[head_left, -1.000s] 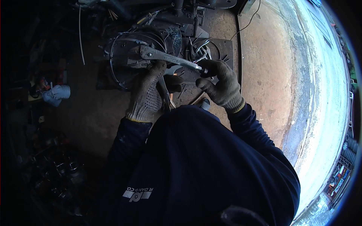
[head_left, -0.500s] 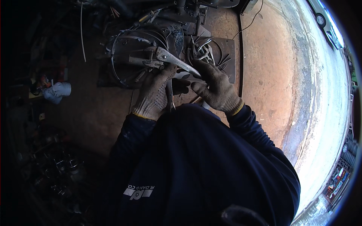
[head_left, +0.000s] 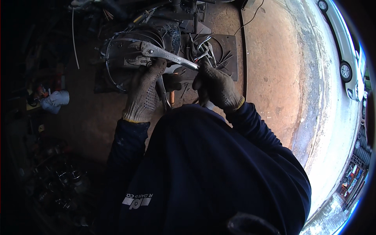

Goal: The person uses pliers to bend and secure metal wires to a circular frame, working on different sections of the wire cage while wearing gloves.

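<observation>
My gloved left hand (head_left: 145,92) is closed around a pair of silver locking pliers (head_left: 168,55). The jaws point to the left, and one handle stretches to the right while the other hangs down below the palm. At the end of the upper handle, my gloved right hand (head_left: 219,88) has its fingers closed on the tip. Just beyond the right fingers, another pair of shiny pliers (head_left: 209,51) lies on a dark metal plate (head_left: 233,43). A large dark hoop (head_left: 107,66) is behind the left hand.
Thin rods (head_left: 225,60) are scattered on the plate. An orange-brown handle (head_left: 172,98) shows between my hands. A light grey cloth-like thing (head_left: 55,102) is at the left, dark machine parts (head_left: 74,176) at lower left. A white car (head_left: 340,47) is on the bright road at right.
My hands and the pliers have shifted slightly left in the picture. The right fingers, stretched along the handle before, now close on its end. More of the car shows.
</observation>
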`<state>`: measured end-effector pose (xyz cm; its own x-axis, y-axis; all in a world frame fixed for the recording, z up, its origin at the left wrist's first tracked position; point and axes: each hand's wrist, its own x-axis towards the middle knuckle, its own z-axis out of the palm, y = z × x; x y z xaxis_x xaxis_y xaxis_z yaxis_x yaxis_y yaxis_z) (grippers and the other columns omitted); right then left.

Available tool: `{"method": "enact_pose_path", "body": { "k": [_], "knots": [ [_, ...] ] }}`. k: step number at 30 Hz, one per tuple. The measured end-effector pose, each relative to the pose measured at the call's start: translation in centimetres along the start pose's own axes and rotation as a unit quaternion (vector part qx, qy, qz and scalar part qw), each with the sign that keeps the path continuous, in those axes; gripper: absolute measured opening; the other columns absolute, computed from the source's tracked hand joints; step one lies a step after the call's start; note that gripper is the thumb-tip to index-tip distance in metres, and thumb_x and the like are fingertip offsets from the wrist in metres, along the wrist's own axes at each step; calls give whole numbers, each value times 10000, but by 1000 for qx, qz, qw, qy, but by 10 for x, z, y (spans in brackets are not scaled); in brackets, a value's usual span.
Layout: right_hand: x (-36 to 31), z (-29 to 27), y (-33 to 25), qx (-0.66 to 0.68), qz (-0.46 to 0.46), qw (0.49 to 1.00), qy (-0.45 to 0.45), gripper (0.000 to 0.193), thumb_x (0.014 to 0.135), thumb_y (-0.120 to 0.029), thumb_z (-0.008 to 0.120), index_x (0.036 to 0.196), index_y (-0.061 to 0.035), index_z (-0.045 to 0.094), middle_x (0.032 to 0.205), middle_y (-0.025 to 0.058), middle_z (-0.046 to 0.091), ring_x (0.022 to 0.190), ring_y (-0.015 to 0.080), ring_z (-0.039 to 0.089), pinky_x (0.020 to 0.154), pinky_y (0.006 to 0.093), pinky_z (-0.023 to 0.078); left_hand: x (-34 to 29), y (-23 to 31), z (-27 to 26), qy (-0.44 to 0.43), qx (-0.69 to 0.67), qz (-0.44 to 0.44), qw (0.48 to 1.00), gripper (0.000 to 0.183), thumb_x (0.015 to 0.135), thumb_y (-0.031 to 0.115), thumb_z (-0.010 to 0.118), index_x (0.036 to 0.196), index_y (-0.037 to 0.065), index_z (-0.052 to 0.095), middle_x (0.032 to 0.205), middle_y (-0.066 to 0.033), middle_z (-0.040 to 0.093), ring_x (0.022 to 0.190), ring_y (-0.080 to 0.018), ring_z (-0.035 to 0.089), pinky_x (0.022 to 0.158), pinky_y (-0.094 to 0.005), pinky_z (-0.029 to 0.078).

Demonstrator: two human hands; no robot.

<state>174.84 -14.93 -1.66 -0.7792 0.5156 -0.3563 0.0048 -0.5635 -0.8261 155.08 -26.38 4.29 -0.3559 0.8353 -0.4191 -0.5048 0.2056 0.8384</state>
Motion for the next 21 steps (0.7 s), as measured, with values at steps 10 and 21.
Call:
{"method": "enact_pose_path", "body": {
  "k": [10,21],
  "knots": [
    [5,5,21,-183,-160,969,45,337,1027,-335,554,992,-22,673,706,106,629,638,218,651,584,352,523,-4,-4,5,0,-28,28,999,338,973,282,680,1136,-14,660,1016,-83,691,823,-198,743,669,-299,635],
    [2,-3,7,-570,-359,736,64,355,1056,-301,547,874,-12,644,756,73,642,717,233,664,670,399,548,-5,-2,0,19,-24,-9,999,273,977,225,666,1151,16,652,955,-57,677,768,-191,722,664,-315,635]
  ]
}}
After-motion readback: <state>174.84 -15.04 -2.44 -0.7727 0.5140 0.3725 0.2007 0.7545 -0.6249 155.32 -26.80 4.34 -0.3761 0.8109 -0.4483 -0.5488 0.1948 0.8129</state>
